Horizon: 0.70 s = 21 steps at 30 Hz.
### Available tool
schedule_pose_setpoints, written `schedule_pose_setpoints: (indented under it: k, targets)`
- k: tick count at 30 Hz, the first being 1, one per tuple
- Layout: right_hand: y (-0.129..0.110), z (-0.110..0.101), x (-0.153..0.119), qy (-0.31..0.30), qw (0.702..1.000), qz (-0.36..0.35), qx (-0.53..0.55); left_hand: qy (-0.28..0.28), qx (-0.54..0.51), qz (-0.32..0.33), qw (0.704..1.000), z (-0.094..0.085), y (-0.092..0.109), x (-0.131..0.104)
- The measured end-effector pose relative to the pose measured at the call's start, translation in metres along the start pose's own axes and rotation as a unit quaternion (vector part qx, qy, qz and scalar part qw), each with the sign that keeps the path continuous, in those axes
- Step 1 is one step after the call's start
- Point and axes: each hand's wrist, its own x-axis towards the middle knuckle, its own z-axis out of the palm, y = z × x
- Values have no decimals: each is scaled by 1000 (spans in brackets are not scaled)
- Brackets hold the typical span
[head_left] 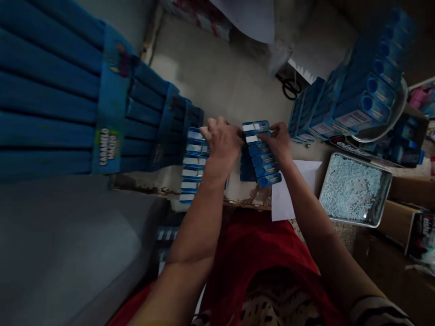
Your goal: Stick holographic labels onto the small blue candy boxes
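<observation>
In the head view, clock directions run from the middle of the picture. At 10 o'clock a large stack of blue boxes (50,90) is cut off by the left edge, its nearest part blurred. At 2 o'clock a second stack (353,90) fades into shadow at its top and partly covers a metal bowl (403,113). Small print is mostly unreadable.

Bare tabletop (210,68) opens toward 12 o'clock, with scissors (291,88) at 2 o'clock. The worn near edge of the table runs just below the hands, and a white sheet (306,174) overhangs it toward 4 o'clock. A tray (383,203) of pale blue pellets (350,185) sits at 3 o'clock.

The slanting row of small blue boxes (265,160) lies just off centre at 3 o'clock. The right hand (280,142) is half closed, thumb across a white strip near its far end; whether it pinches, I cannot tell. The left hand (224,138) is loosely curled between this row and another row with white strips (193,173) at 9 o'clock; its grip is hidden.
</observation>
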Motion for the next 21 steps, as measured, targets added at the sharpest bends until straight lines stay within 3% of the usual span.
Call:
schedule_pose_setpoints:
  k: [3,5,7,10,12,14,16,18,21]
  targets:
    - [7,15,-2,4,1000,-18,20,33,27,6,999,0,2,-7]
    - [12,10,-17,4,998,-52,26,79,65,14,995,-6,-1,-23]
    - [24,-12,-40,-5,994,-106,15,141,88,55,985,-10,-2,-50]
    - [65,-71,-69,11,983,-147,-110,185,44,221,957,1,11,-106]
    - [104,-109,-70,52,956,-116,-263,139,-13,346,928,23,34,-143]
    - [143,-132,-61,-8,921,-118,-371,77,-60,413,906,51,61,-167]
    - [177,-141,-54,-100,885,-158,-425,35,-92,416,904,78,83,-175]
    - [203,-143,-63,-163,854,-222,-441,18,-110,382,918,101,95,-167]
    - [232,-151,-103,-173,826,-302,-443,-17,-99,331,938,130,94,-146]
